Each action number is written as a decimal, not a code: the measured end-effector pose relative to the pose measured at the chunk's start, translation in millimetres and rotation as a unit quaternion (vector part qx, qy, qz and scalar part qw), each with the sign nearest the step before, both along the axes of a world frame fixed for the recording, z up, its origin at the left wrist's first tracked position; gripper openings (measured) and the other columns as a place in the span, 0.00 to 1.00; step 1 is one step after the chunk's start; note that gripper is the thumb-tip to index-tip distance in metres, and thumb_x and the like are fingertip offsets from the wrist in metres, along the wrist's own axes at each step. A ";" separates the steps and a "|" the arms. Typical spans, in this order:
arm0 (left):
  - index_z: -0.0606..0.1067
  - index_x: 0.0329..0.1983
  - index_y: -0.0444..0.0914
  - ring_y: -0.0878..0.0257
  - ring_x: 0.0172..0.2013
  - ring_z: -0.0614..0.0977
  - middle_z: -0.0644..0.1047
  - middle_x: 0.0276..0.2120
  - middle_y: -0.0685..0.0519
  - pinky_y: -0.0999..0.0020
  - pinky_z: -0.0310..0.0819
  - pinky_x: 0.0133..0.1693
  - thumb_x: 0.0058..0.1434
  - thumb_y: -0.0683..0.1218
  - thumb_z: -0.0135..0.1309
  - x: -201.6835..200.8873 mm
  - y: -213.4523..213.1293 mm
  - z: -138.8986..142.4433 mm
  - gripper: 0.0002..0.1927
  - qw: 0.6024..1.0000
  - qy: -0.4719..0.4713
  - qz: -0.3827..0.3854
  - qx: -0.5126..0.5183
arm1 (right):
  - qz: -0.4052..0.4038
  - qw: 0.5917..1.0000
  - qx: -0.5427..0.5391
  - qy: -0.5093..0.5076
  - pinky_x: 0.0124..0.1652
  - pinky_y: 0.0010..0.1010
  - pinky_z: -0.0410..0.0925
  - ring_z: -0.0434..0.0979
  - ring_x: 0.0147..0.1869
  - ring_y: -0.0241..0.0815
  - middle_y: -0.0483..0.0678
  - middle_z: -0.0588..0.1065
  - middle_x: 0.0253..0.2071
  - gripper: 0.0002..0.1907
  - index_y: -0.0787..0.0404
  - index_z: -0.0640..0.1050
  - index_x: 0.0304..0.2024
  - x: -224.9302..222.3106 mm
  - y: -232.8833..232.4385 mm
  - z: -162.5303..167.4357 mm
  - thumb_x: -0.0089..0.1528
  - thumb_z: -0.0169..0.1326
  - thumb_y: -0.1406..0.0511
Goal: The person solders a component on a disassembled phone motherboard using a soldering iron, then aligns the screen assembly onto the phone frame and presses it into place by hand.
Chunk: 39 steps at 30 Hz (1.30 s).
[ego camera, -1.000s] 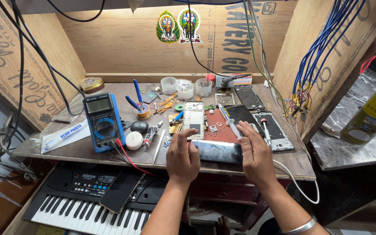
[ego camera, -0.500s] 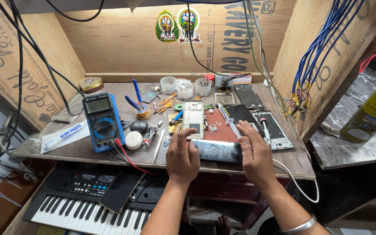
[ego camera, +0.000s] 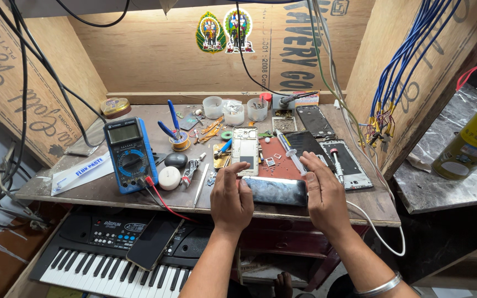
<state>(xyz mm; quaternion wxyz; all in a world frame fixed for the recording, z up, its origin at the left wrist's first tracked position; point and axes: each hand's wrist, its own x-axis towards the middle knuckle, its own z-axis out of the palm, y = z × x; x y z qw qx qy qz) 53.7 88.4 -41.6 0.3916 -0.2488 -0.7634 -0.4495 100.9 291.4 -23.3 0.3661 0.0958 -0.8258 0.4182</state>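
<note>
Phone: dark glossy slab lying flat and crosswise at the front edge of the workbench, between the two hands.
Change: almost none against the views of a moment ago; the phone lies in the same spot and both hands stay at its ends. The work reads as a steady hold, not a lift or a shift.
Left hand: grasping the phone's left end, fingers bent over its top edge, thumb out of sight.
Right hand: open palm against the right end, fingers stretched forward and resting on the edge; a metal bangle on the wrist.
Workbench: worn brown wooden top, crowded with parts.
Near the phone: opened phone frame just behind the left hand; red mat with small chips; dark screen panel and another stripped phone behind the right hand.
Left side: blue multimeter with red lead; white round puck; tweezers; solder wire spool.
Back row: three small white cups.
Room: plywood walls on three sides with two printed stickers; black cables overhead; bundle of blue wires at right.
Below bench: electronic keyboard with a dark phone lying on it.
Right shelf: yellow spray can on a grey stone slab.
</note>
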 end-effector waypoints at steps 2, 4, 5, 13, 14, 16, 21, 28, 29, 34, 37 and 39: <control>0.72 0.54 0.36 0.49 0.43 0.81 0.81 0.44 0.45 0.55 0.75 0.48 0.62 0.38 0.43 -0.2 0.2 0.0 0.16 1.000 0.006 -0.002 0.001 | -0.003 1.000 0.003 0.002 0.65 0.41 0.64 0.69 0.73 0.55 0.58 0.74 0.64 0.18 0.67 0.76 0.58 -0.2 0.0 0.2 0.70 0.42 0.66; 0.72 0.54 0.36 0.49 0.43 0.81 0.81 0.44 0.45 0.55 0.75 0.48 0.62 0.38 0.43 0.0 0.4 -0.3 0.16 1.000 0.003 0.000 0.000 | -0.002 1.000 0.006 0.001 0.65 0.41 0.64 0.69 0.73 0.55 0.58 0.74 0.64 0.18 0.66 0.76 0.58 -0.3 0.0 0.2 0.70 0.41 0.66; 0.72 0.54 0.36 0.49 0.43 0.81 0.81 0.44 0.45 0.55 0.76 0.48 0.62 0.38 0.43 0.0 0.5 -0.4 0.17 1.000 -0.003 0.002 0.000 | -0.001 1.000 0.007 -0.002 0.65 0.41 0.64 0.68 0.73 0.55 0.58 0.74 0.64 0.18 0.66 0.76 0.58 -0.4 0.1 0.2 0.70 0.41 0.66; 0.71 0.54 0.36 0.49 0.44 0.81 0.81 0.45 0.46 0.55 0.76 0.48 0.62 0.38 0.43 -0.7 0.7 0.3 0.16 1.000 0.004 0.003 -0.003 | 0.001 1.000 0.011 0.004 0.64 0.41 0.65 0.69 0.73 0.55 0.57 0.74 0.64 0.18 0.67 0.76 0.58 -0.8 0.6 0.5 0.70 0.41 0.66; 0.71 0.54 0.35 0.49 0.44 0.81 0.81 0.46 0.46 0.55 0.76 0.48 0.62 0.38 0.43 -0.7 0.7 0.3 0.17 1.000 0.003 0.001 -0.001 | 0.003 1.000 0.004 0.002 0.63 0.40 0.66 0.69 0.73 0.55 0.57 0.73 0.65 0.18 0.66 0.76 0.58 -0.8 0.6 0.6 0.70 0.41 0.66; 0.71 0.54 0.35 0.49 0.45 0.81 0.81 0.46 0.46 0.55 0.76 0.49 0.62 0.38 0.43 -0.6 0.9 0.0 0.17 1.000 0.002 -0.001 0.003 | 0.004 1.000 0.001 0.001 0.62 0.40 0.66 0.69 0.73 0.55 0.57 0.73 0.64 0.18 0.66 0.76 0.58 -0.8 0.5 0.4 0.70 0.41 0.66; 0.71 0.53 0.35 0.49 0.44 0.81 0.81 0.46 0.46 0.55 0.76 0.49 0.62 0.38 0.43 -0.6 0.7 -1.7 0.16 1.000 0.002 0.000 0.001 | 0.012 1.000 -0.014 -0.003 0.62 0.39 0.67 0.69 0.73 0.55 0.57 0.73 0.64 0.18 0.66 0.76 0.57 -0.6 0.0 -0.7 0.70 0.41 0.66; 0.72 0.54 0.36 0.49 0.43 0.81 0.80 0.44 0.45 0.55 0.75 0.47 0.62 0.38 0.43 -1.4 0.1 -1.4 0.16 1.000 -0.003 0.001 0.002 | 0.000 1.000 0.008 0.007 0.65 0.41 0.63 0.69 0.73 0.56 0.57 0.74 0.64 0.18 0.67 0.76 0.57 -1.8 0.2 -0.2 0.70 0.42 0.67; 0.72 0.53 0.36 0.49 0.43 0.81 0.81 0.44 0.45 0.55 0.75 0.48 0.62 0.38 0.43 -1.5 0.1 -1.6 0.16 1.000 -0.002 0.001 0.001 | -0.001 1.000 0.011 0.008 0.65 0.41 0.63 0.69 0.73 0.56 0.57 0.74 0.64 0.18 0.67 0.76 0.57 -1.9 0.3 -0.5 0.70 0.42 0.67; 0.72 0.53 0.36 0.49 0.44 0.81 0.81 0.45 0.46 0.55 0.75 0.48 0.62 0.38 0.43 -1.6 0.6 -3.2 0.16 1.000 0.004 0.002 -0.004 | 0.000 1.000 0.006 0.005 0.65 0.41 0.64 0.69 0.73 0.56 0.57 0.74 0.64 0.18 0.67 0.76 0.57 -1.3 0.3 -1.5 0.70 0.42 0.66; 0.72 0.53 0.36 0.49 0.44 0.81 0.81 0.45 0.46 0.55 0.76 0.48 0.62 0.38 0.42 -1.5 0.4 -4.4 0.16 1.000 -0.009 0.000 -0.002 | 0.001 1.000 0.006 0.005 0.65 0.41 0.64 0.69 0.73 0.56 0.57 0.74 0.64 0.18 0.67 0.76 0.57 -1.0 0.2 -2.7 0.70 0.42 0.66; 0.71 0.53 0.35 0.48 0.47 0.81 0.81 0.46 0.45 0.54 0.75 0.51 0.63 0.38 0.42 -1.8 0.5 -4.4 0.16 1.000 0.009 0.003 -0.005 | 0.002 1.000 0.008 0.009 0.66 0.41 0.63 0.69 0.73 0.56 0.58 0.74 0.65 0.18 0.67 0.76 0.57 -1.3 0.1 -3.2 0.70 0.42 0.66</control>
